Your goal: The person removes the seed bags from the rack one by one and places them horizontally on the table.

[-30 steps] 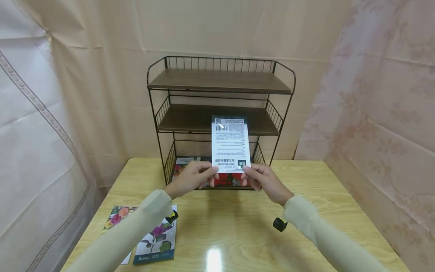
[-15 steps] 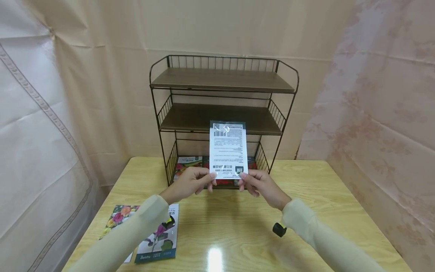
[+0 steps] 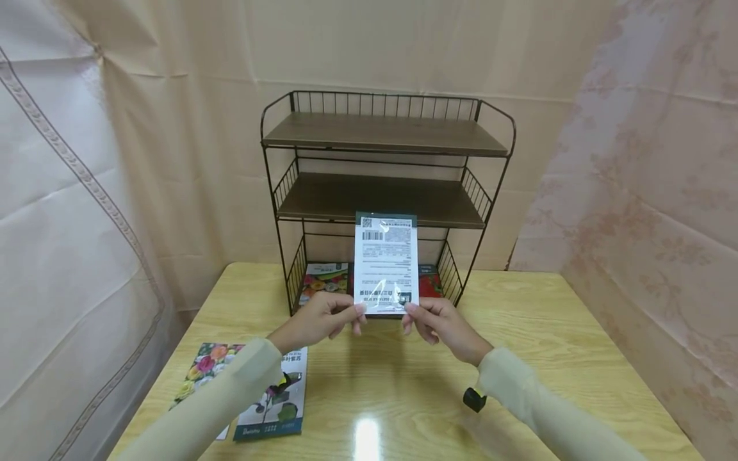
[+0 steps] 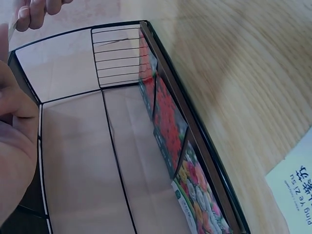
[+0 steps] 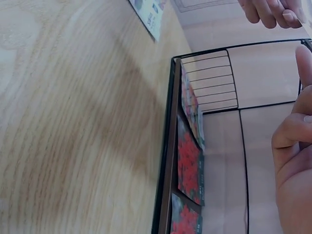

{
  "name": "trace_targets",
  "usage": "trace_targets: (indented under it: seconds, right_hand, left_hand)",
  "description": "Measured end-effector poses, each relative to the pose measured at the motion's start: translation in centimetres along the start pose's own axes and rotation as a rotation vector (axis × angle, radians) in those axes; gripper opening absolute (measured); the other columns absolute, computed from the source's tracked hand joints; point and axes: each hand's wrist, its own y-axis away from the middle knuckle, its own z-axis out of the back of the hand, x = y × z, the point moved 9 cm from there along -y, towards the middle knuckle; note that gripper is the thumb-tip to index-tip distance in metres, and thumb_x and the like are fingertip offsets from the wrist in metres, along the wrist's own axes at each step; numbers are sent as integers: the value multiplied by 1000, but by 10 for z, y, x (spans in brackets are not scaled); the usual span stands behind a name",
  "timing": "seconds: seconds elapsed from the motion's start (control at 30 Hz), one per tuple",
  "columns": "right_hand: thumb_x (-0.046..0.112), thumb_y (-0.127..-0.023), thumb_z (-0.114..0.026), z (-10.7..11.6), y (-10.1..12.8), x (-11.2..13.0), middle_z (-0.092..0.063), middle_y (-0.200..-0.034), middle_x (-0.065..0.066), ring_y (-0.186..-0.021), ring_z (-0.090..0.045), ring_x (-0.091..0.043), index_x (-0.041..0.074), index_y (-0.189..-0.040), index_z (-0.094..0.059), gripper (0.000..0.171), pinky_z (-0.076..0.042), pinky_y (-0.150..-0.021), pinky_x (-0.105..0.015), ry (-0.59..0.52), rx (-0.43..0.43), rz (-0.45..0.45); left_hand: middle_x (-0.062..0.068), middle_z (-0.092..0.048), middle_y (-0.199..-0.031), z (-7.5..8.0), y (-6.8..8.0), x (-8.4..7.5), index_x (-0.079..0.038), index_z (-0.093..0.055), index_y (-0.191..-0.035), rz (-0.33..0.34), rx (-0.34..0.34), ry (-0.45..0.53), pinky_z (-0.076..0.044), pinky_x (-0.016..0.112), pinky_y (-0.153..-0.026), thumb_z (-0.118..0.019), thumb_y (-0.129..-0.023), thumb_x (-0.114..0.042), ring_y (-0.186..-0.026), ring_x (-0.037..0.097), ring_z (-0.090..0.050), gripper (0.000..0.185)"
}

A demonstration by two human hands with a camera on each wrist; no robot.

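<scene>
Both hands, left hand (image 3: 323,320) & right hand (image 3: 438,320), pinch seed packet (image 3: 386,264) by bottom corners; long axis upright, just before rack (image 3: 385,186)

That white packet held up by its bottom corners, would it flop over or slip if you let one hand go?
The packet stands upright though the left hand and right hand pinch only its bottom corners, so it is probably fairly stiff and light. Its glossy glare suggests a slick film, so a loose pinch might slip. With one hand it would likely tilt sideways.
</scene>
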Motion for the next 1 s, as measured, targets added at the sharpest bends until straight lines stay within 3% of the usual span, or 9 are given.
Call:
trace_targets:
  seconds: [0.13,0.43,0.67,1.0]
  right_hand:
    - [18,-112,-46,-5,1,-3,-68,-78,-9,-51,-38,-12,-10,-99,-66,36,-36,-49,-20,-8,17,-13]
    - [20,-112,-47,-15,4,-9,-69,-81,-9,-52,-36,-15,-7,-99,-67,36,-35,-48,-22,-12,42,-37]
    - [20,-112,-46,-23,6,-11,-67,-85,-19,-53,-37,-13,-11,-100,-65,39,-36,-49,-21,-16,64,-42]
    - [23,-111,-49,-33,8,-22,-67,-86,-13,-53,-37,-10,-8,-99,-66,37,-34,-49,-21,-31,66,-117]
  left_hand:
    - [-2,-74,-85,0,5,2,-22,-75,-97,-8,-1,-15,-37,22,-48,-52,-109,-37,-51,12,-44,30]
    - [6,-72,-85,-3,17,13,-21,-75,-95,41,-4,5,-37,21,-47,-55,-108,-38,-52,10,-44,29]
    - [5,-71,-83,-5,26,16,-20,-75,-94,61,-6,25,-38,21,-47,-56,-108,-36,-52,9,-44,29]
    - [5,-71,-81,-8,34,29,-18,-74,-94,81,1,52,-38,20,-47,-55,-107,-41,-51,9,-44,33]
